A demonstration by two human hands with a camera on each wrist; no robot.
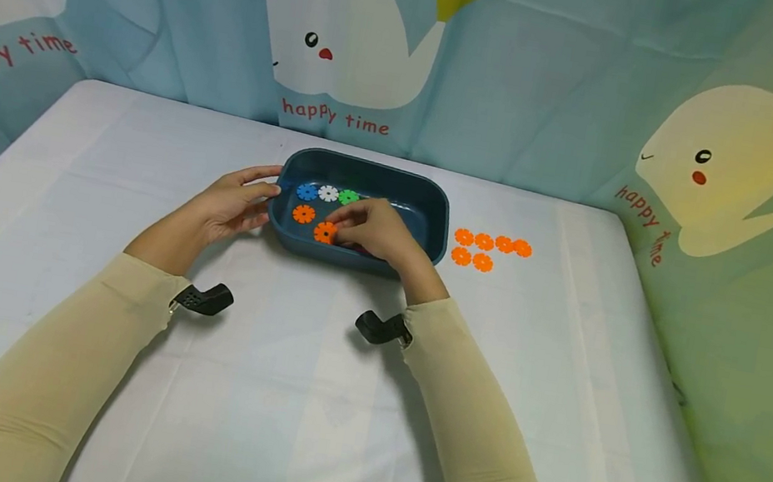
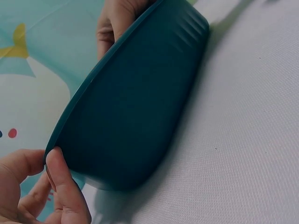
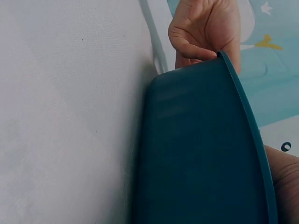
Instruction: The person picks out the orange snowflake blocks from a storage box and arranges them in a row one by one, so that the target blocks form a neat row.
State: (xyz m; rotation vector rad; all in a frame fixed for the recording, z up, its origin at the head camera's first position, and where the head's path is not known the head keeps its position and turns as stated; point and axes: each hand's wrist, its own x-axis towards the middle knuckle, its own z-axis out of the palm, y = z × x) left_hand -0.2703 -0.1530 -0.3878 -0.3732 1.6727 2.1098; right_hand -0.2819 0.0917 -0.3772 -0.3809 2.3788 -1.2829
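A dark teal plastic tub (image 1: 354,256) stands on the white-covered table. My left hand (image 1: 233,204) pinches its left rim between thumb and fingers; the left wrist view shows the grip (image 2: 58,177) on the edge. Over the tub's near side reaches my right hand (image 1: 376,229), holding an orange snowflake disc (image 1: 325,232) by its right edge with the fingertips. Inside, a blue disc (image 1: 307,191), a white disc (image 1: 328,193) and a green disc (image 1: 349,197) form a row, with another orange disc (image 1: 303,214) in front. The tub's wall hides most of the right hand in the right wrist view.
Several loose orange discs (image 1: 484,241) lie in two rows on the table (image 1: 563,370) just right of the tub. A whale-printed curtain (image 1: 532,87) hangs behind the table and along its right side.
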